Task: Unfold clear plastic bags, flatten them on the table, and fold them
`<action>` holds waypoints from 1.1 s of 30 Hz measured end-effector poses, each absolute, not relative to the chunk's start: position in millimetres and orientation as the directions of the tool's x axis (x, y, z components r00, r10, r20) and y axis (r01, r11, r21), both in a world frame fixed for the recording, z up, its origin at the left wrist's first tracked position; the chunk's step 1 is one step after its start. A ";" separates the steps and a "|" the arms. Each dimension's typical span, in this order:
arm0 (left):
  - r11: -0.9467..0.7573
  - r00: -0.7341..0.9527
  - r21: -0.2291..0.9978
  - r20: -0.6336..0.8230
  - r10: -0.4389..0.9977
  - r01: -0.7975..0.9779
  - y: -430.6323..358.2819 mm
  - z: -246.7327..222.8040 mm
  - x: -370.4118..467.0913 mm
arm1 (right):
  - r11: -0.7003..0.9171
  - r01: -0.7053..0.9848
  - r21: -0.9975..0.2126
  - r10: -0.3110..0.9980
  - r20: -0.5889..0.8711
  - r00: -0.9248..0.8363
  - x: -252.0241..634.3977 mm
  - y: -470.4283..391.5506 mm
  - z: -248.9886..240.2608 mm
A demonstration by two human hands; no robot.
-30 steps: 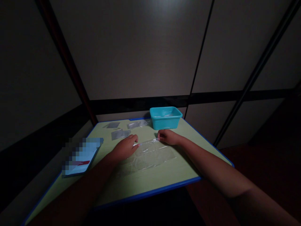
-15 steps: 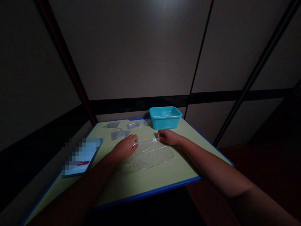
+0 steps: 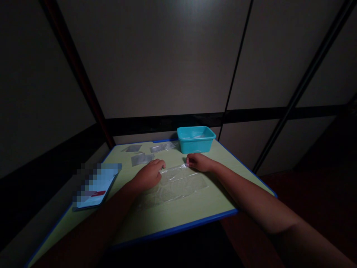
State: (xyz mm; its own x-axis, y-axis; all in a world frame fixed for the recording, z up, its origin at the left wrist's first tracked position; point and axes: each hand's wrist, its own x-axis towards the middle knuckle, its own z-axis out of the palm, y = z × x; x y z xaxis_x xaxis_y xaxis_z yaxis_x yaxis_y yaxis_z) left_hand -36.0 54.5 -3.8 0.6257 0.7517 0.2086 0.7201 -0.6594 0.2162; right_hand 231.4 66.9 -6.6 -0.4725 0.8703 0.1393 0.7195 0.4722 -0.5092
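Note:
A clear plastic bag (image 3: 181, 188) lies spread flat on the table, with a folded strip along its far edge. My right hand (image 3: 198, 162) pinches the far right end of that strip between thumb and fingertips. At the strip's left end is my left hand (image 3: 149, 174), its thumb and fingers apart and nothing visible between them. The left part of the bag is partly covered by this hand and hard to make out.
Beyond my right hand stands a turquoise plastic basin (image 3: 196, 145) with clear plastic inside. Several folded clear bags, one a grey-looking packet (image 3: 142, 159), lie at the back left. A blue-white package (image 3: 97, 188) rests on the left of the blue-edged table (image 3: 178, 230).
The fingers of my left hand have parted and come off the strip's left end. My right hand keeps its pinch in the same place.

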 end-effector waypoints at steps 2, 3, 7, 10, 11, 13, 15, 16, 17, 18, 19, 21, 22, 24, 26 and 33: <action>-0.655 0.622 0.209 0.205 0.756 0.727 54.8 -4.1 -36.0 | 0.471 0.719 -0.511 0.871 0.140 -0.471 231.4 67.0 -6.9; -0.654 0.620 0.204 0.209 0.756 0.729 54.8 -4.1 -36.0 | 0.471 0.719 -0.511 0.871 0.141 -0.470 231.5 67.1 -7.0; -0.673 0.633 0.202 0.232 0.739 0.711 54.5 -4.3 -36.2 | 0.470 0.721 -0.509 0.872 0.143 -0.468 231.4 67.2 -7.1; -0.685 0.648 0.209 0.224 0.728 0.698 54.6 -5.3 -36.0 | 0.471 0.722 -0.507 0.872 0.144 -0.468 231.1 67.0 -7.1; -0.686 0.650 0.210 0.220 0.727 0.697 54.7 -5.6 -35.9 | 0.472 0.721 -0.508 0.871 0.145 -0.469 231.0 66.9 -7.2; -0.683 0.649 0.211 0.213 0.730 0.699 54.6 -5.5 -35.6 | 0.473 0.719 -0.509 0.871 0.147 -0.469 230.8 66.7 -7.4; -0.675 0.642 0.210 0.209 0.738 0.708 54.0 -4.5 -35.4 | 0.474 0.719 -0.509 0.871 0.149 -0.469 230.8 66.9 -7.6; -0.667 0.636 0.210 0.204 0.745 0.714 53.6 -3.7 -35.3 | 0.474 0.719 -0.508 0.871 0.150 -0.468 230.8 67.1 -7.7; -0.661 0.631 0.209 0.199 0.750 0.720 53.2 -2.9 -35.2 | 0.474 0.720 -0.507 0.871 0.151 -0.467 230.9 67.2 -7.7; -0.657 0.628 0.205 0.194 0.754 0.726 52.7 -2.1 -35.0 | 0.473 0.721 -0.506 0.872 0.151 -0.466 231.0 67.4 -7.7; -0.654 0.626 0.200 0.191 0.756 0.730 52.3 -1.4 -34.9 | 0.472 0.722 -0.506 0.873 0.151 -0.465 231.0 67.5 -7.6; -0.653 0.624 0.185 0.192 0.757 0.735 51.8 -0.5 -34.5 | 0.471 0.722 -0.507 0.873 0.151 -0.463 231.1 67.4 -7.3; -0.653 0.624 0.177 0.193 0.757 0.737 51.8 -0.4 -34.2 | 0.471 0.722 -0.508 0.873 0.151 -0.464 231.1 67.3 -7.1; -0.647 0.620 0.164 0.190 0.762 0.745 52.1 -0.8 -33.8 | 0.472 0.720 -0.509 0.872 0.151 -0.466 231.1 67.1 -7.0; -0.639 0.614 0.151 0.183 0.768 0.754 53.1 -1.9 -33.8 | 0.474 0.718 -0.509 0.871 0.150 -0.469 231.0 67.1 -7.1; -0.643 0.604 0.176 0.232 0.763 0.745 55.6 -3.7 -35.6 | 0.478 0.715 -0.510 0.868 0.150 -0.474 231.7 67.5 -7.7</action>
State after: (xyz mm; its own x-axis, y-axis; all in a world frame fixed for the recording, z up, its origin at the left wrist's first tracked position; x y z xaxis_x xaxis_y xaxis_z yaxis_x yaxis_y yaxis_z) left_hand -35.6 55.6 -3.7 0.6035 0.7628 0.2321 0.7453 -0.6431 0.1757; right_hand 231.7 67.5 -7.7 -0.4735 0.8679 0.1500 0.7151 0.4783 -0.5098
